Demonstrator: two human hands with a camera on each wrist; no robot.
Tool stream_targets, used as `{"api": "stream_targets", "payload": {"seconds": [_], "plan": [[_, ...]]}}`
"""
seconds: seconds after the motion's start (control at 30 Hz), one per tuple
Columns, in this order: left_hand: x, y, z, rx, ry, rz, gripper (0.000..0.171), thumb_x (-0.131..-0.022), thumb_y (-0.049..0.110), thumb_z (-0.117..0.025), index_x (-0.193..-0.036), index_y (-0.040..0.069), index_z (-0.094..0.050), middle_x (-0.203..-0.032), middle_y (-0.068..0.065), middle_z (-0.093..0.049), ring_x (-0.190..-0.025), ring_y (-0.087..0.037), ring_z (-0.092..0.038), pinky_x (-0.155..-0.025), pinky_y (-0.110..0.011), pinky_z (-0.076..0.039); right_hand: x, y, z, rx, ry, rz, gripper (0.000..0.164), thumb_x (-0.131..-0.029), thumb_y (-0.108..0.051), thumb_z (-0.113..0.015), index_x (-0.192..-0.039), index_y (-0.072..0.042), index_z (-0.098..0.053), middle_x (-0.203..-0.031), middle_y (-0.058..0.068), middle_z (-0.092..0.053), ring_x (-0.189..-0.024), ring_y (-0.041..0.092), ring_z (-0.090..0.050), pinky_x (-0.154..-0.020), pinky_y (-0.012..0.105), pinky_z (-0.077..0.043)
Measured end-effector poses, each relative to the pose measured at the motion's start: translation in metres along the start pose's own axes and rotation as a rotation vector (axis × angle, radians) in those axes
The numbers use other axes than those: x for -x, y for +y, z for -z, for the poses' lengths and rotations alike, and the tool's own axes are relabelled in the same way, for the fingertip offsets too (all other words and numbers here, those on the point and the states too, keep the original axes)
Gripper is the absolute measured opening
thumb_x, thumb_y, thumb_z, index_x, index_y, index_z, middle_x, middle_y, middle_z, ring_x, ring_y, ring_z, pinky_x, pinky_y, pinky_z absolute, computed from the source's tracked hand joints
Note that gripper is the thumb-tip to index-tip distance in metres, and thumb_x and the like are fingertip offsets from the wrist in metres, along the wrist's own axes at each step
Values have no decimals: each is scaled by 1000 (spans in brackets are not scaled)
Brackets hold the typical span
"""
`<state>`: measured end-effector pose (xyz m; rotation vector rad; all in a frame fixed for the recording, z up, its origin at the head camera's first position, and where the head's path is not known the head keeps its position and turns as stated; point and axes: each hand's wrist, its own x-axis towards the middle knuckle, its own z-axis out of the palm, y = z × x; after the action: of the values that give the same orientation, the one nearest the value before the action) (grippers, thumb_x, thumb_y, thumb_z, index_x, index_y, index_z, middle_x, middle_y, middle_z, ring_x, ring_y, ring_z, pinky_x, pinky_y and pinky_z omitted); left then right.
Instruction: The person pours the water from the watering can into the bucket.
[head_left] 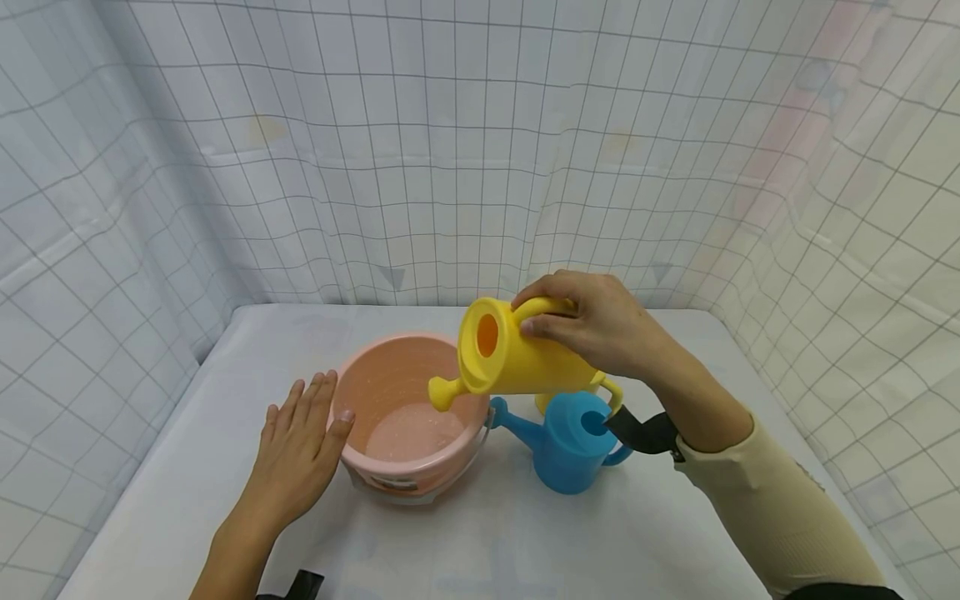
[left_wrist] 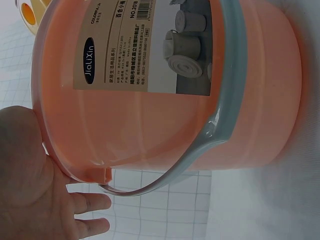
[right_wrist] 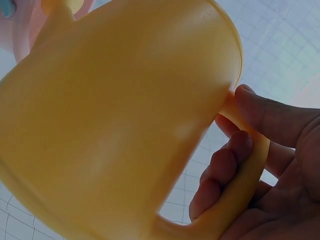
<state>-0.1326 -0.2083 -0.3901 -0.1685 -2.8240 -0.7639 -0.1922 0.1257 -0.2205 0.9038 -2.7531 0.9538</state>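
Note:
My right hand grips the handle of a yellow watering can, with fingers curled round the handle in the right wrist view. The can is held tilted, its spout pointing down over the right side of a pink bucket. No water stream shows. My left hand lies with straight fingers against the bucket's left rim; the left wrist view shows this hand beside the rim, near the bucket's grey handle. Small drops seem to dot the bucket's inside.
Right of the bucket stands a blue watering can, its spout close to the bucket's side. Behind it, partly hidden, is another yellow object with a curved handle. White gridded curtains enclose the white-covered table at the back and sides.

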Motion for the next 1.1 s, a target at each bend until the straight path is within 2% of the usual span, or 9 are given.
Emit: {"api": "stream_targets", "payload": {"seconds": [1.1], "plan": [[0, 0, 0, 8, 1, 1, 61, -102, 44, -30, -153, 16, -12, -156, -21, -20, -146, -41, -5, -111, -67, 1, 2, -4, 0, 42, 2, 24, 21, -87, -22, -68, -107, -17, -68, -105, -3, -67, -91, 15, -57, -78, 31, -51]]}}
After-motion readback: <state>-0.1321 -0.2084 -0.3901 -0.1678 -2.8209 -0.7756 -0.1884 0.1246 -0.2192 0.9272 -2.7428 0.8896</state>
